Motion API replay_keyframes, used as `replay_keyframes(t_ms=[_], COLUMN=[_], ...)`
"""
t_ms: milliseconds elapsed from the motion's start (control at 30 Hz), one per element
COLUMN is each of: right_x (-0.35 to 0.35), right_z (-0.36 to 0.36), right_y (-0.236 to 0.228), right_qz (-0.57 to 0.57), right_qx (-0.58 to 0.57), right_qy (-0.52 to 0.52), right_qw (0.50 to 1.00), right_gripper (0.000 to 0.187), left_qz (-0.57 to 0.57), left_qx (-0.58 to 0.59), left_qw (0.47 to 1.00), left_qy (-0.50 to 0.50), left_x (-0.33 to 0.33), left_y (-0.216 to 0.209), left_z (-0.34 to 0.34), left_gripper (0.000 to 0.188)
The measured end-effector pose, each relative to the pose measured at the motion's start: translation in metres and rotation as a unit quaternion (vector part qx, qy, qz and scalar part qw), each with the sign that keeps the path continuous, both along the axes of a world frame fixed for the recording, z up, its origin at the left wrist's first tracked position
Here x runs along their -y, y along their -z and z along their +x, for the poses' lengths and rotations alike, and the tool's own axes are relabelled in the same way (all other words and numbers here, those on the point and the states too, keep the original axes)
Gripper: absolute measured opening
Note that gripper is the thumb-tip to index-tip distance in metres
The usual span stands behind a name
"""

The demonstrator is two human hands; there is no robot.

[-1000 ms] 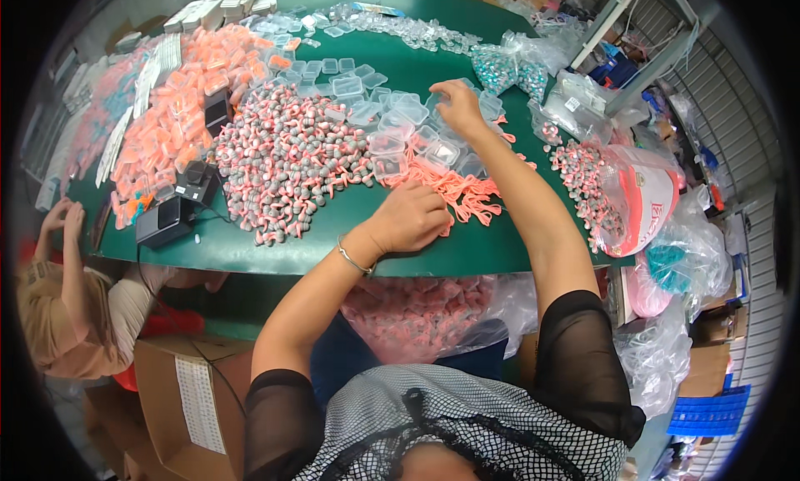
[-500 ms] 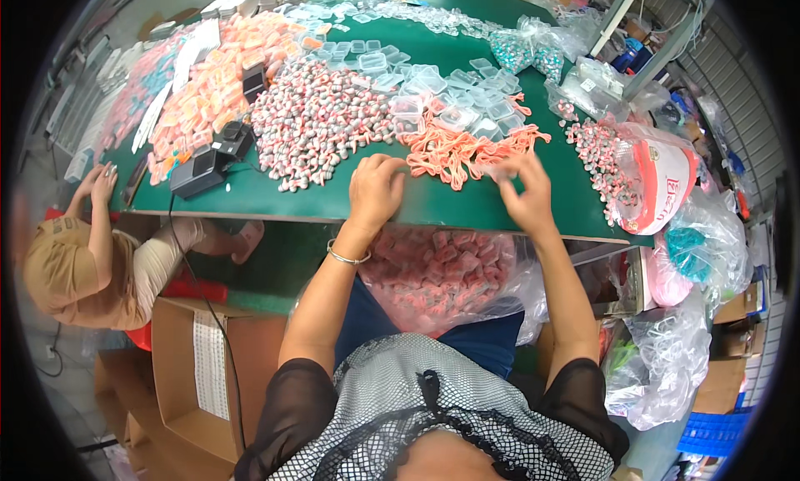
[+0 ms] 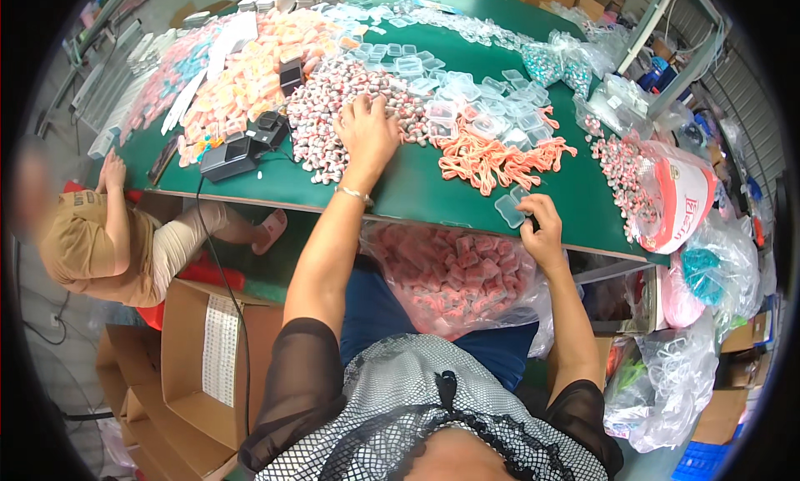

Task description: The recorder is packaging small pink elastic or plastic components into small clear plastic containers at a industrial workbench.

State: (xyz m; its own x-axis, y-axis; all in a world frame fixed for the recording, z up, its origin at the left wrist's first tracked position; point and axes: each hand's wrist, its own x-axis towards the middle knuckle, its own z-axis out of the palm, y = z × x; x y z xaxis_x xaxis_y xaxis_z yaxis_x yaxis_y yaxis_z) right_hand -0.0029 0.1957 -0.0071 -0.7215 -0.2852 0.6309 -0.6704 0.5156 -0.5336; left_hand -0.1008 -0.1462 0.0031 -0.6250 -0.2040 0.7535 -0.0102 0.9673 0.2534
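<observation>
Since half second ago, our left hand (image 3: pixel 367 131) moved from orange strips (image 3: pixel 500 158) up onto heap of small pink-white wrapped pieces (image 3: pixel 333 106); right hand (image 3: pixel 540 231) pulled back to near edge of green bench (image 3: pixel 417 189). Left hand lies palm down, fingers spread on heap, grip unclear. Right hand pinches small clear plastic case (image 3: pixel 508 210), flat, square, transparent, touching bench edge.

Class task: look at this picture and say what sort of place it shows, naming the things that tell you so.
Probably a small packing workshop. A green table is heaped with small pink-and-white pieces and clear plastic cases; the left hand reaches into the heap, and a bag of packed pieces hangs below.
</observation>
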Motion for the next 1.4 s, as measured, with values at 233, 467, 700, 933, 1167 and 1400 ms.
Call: replay_keyframes(t_ms=[233, 467, 700, 933, 1167, 1400], right_x=[0.004, 0.006, 0.01, 0.007, 0.004, 0.006], right_z=[-0.008, -0.011, -0.007, -0.007, -0.008, -0.003], right_y=[0.01, 0.011, 0.01, 0.011, 0.014, 0.007], right_qz=[0.004, 0.0, 0.01, 0.008, 0.019, 0.028], right_qx=[0.032, 0.03, 0.015, -0.002, -0.037, -0.052], right_qy=[0.043, 0.049, 0.057, 0.051, 0.042, 0.047], right_qw=[0.999, 0.998, 0.998, 0.999, 0.998, 0.997], right_gripper=[0.026, 0.022, 0.02, 0.019, 0.019, 0.02], left_qz=[-0.002, 0.019, -0.022, -0.096, -0.053, -0.016], left_qx=[0.07, 0.094, 0.02, 0.013, 0.062, -0.016], left_qw=[0.997, 0.995, 0.995, 0.983, 0.976, 0.962], left_qy=[-0.03, 0.025, 0.096, 0.156, 0.202, 0.272], left_x=[0.001, -0.022, -0.035, -0.054, -0.053, -0.044], left_y=[0.007, 0.003, 0.008, 0.01, 0.011, 0.006], left_z=[-0.017, 0.005, 0.024, 0.042, 0.05, 0.055], left_gripper=[0.038, 0.04, 0.029, 0.031, 0.047, 0.037])
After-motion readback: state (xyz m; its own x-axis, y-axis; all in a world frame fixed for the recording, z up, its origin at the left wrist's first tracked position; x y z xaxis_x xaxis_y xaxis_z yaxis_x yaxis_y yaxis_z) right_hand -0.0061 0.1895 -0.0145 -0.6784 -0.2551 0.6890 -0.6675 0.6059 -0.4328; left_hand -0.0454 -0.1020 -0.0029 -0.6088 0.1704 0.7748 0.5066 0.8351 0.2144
